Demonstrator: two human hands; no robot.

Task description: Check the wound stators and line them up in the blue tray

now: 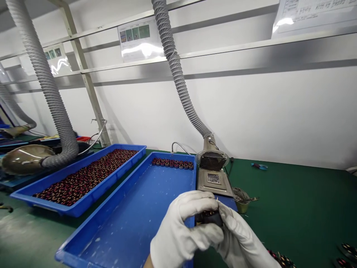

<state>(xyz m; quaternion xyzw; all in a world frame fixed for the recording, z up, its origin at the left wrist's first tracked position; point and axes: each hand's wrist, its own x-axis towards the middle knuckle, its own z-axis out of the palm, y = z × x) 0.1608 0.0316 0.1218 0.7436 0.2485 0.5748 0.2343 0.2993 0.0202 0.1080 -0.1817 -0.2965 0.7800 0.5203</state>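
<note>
Both of my hands wear white gloves and meet at the lower middle of the view. My left hand point(185, 227) wraps its fingers and thumb around a small round black part point(210, 217) with gold-coloured bits on top. From the right, my right hand point(240, 234) presses its fingertips to the same part, near a thin pin-like bit sticking up. Its lower fingers are partly hidden. Just beyond the hands stands a metal solder pot point(213, 178) with a grey square surface, under a fume hood point(212, 158).
A long blue tray point(122, 204) holds rows of small dark parts point(173, 163) at its far end. Left of it, another blue tray point(75, 212) is full of similar parts. A small cup point(242, 206), blue-handled cutters point(259, 166) and loose parts point(281, 258) lie rightward.
</note>
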